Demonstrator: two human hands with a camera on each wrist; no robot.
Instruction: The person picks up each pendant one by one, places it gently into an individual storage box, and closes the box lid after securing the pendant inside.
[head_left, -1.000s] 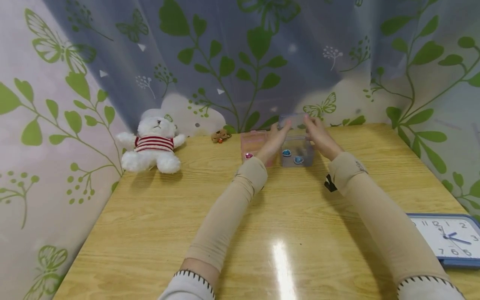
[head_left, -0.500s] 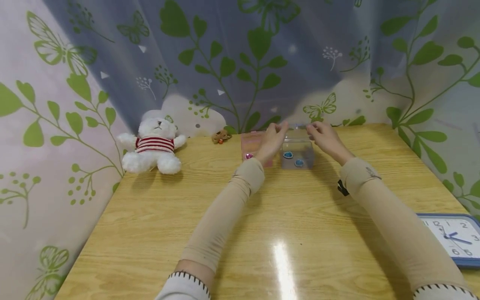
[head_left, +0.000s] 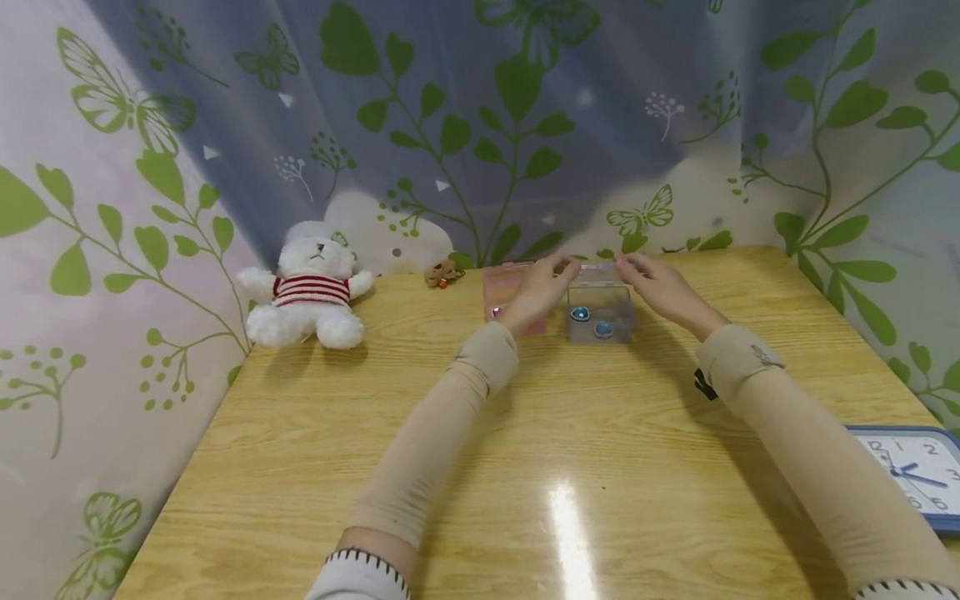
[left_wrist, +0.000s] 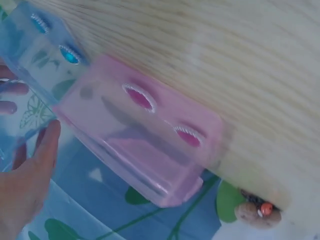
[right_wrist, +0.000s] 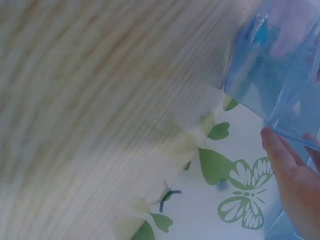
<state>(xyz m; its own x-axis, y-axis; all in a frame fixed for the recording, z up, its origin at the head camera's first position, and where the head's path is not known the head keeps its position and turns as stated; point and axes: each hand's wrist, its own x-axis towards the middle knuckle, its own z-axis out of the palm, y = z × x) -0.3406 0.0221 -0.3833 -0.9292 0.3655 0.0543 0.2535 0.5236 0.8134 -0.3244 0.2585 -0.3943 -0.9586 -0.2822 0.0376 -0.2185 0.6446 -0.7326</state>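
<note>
A see-through blue box (head_left: 591, 327) with two blue gems on its front stands at the back of the table. My left hand (head_left: 545, 287) holds the left edge of its clear lid (head_left: 596, 273) with thumb and fingers. At the lid's right edge, my right hand (head_left: 663, 292) grips it the same way. In the right wrist view a fingertip of the right hand (right_wrist: 292, 175) lies right at the lid's corner. Just left of the blue box, partly hidden behind my left hand, is a pink see-through box (left_wrist: 145, 125) bearing two pink gems.
A white plush bear (head_left: 311, 287) in a striped shirt sits at the back left. A small brown toy (head_left: 442, 273) with an orange bell lies between bear and boxes. A blue-framed clock (head_left: 911, 475) is at the right. Behind the wooden table (head_left: 450, 433) hangs a leafy curtain (head_left: 420, 167).
Both hands and the lid between them have come down from a raised position. The blue box has shifted slightly right and nearer. The pink box, bear and brown toy stay put.
</note>
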